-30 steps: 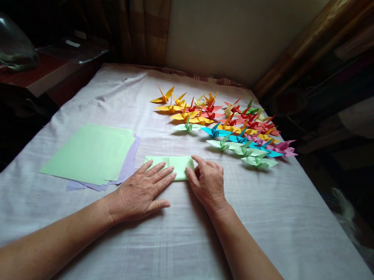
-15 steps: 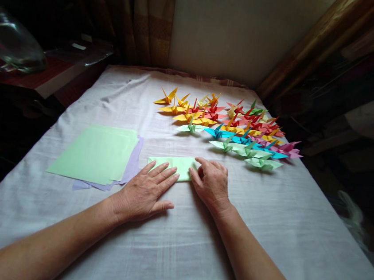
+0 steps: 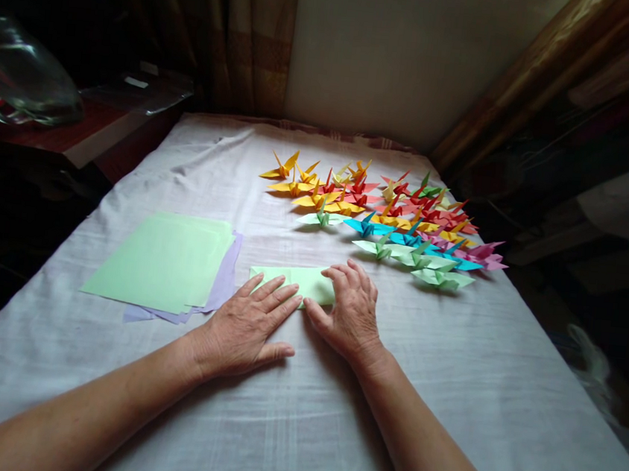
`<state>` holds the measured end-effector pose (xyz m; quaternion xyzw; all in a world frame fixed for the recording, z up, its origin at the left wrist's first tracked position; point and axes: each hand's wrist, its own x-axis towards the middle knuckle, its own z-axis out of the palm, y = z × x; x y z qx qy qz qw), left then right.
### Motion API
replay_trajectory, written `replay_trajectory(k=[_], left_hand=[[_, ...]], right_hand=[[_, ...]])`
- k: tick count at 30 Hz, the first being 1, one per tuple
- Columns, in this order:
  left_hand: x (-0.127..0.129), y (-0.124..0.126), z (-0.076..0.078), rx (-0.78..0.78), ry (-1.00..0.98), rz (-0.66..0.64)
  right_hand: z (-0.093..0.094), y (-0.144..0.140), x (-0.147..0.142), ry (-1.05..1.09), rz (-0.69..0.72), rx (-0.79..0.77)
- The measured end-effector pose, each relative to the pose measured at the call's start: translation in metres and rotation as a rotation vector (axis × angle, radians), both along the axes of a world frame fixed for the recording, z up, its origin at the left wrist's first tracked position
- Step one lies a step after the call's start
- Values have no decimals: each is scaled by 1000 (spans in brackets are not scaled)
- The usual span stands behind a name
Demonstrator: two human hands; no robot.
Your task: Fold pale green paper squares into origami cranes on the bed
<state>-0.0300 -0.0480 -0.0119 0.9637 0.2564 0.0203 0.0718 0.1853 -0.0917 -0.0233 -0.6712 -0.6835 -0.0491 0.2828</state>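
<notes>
Both hands are pressing flat on a folded green sheet (image 3: 297,279) lying on the white cloth (image 3: 294,428) near the middle of the table. The left hand (image 3: 246,326) is lying palm down, fingers spread and straight, its fingertips (image 3: 275,289) covering the sheet's near left edge. The right hand (image 3: 348,310) is resting on the sheet's right end, fingers slightly curled and loose, gripping nothing. Just left of the sheet, a stack of green paper (image 3: 163,261) is sitting on lilac paper (image 3: 224,278). Beyond the hands, many paper cranes (image 3: 384,216) in yellow, red, blue, green and pink are standing in rows.
</notes>
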Motion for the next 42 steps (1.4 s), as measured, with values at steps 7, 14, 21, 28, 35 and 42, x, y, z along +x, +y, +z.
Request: replay_trajectory(k=[7,14,21,28,35,42], left_hand=[[0,0,0,-24,6,0],[-1,1,-2,22,-1,-12],[-1,2,-2,3,18,-15],[-1,2,-1,-16,1,-22],[2,2,7,-67,36,-8],[-7,3,3,4,52,-32]], right_hand=[[-5,0,-1,22,22,-51],[-4,0,-2,48,-25,-149],[-2,-2,16,81,-89,-272],[2,-1,38,138,-101,-335],[8,0,34,156,-105,-403],[11,2,36,165,-93,-460]])
